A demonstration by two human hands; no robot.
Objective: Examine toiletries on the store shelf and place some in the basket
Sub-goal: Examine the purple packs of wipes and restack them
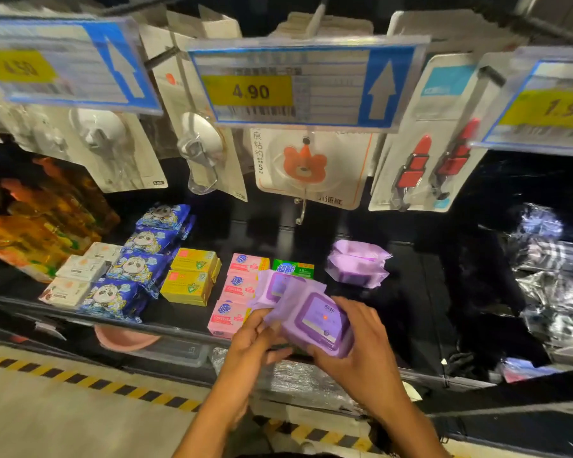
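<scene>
A purple pack of wet wipes with a hard lid is held over the front edge of the dark shelf. My right hand grips its right side and underside, thumb on top. My left hand pinches its left edge. A second purple pack lies just behind it, partly hidden. More purple packs are stacked further back on the shelf. No basket is in view.
Pink soap boxes, a green box, yellow boxes, blue panda packets and white boxes fill the shelf to the left. Hooks on cards and price tags hang above. Striped floor tape runs below.
</scene>
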